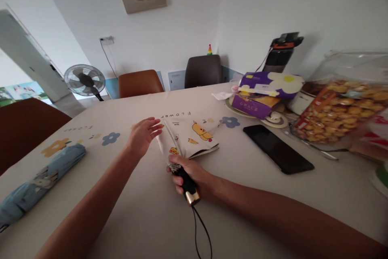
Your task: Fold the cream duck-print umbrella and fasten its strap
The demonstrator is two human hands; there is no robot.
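Observation:
A folding umbrella [194, 135] with a white canopy printed with yellow ducks lies on the table in front of me. My right hand [189, 172] is closed round its black handle, whose gold end cap and black wrist cord point toward me. My left hand [144, 134] hovers open just left of the canopy, fingers stretched toward the loose fabric folds.
A folded blue umbrella [39, 184] lies at the table's left edge. A black phone [277, 148] lies to the right, beyond it a purple box [257, 103], a plate and a clear bag of snacks [339, 109]. Chairs [141, 83] and a fan [85, 81] stand behind the table.

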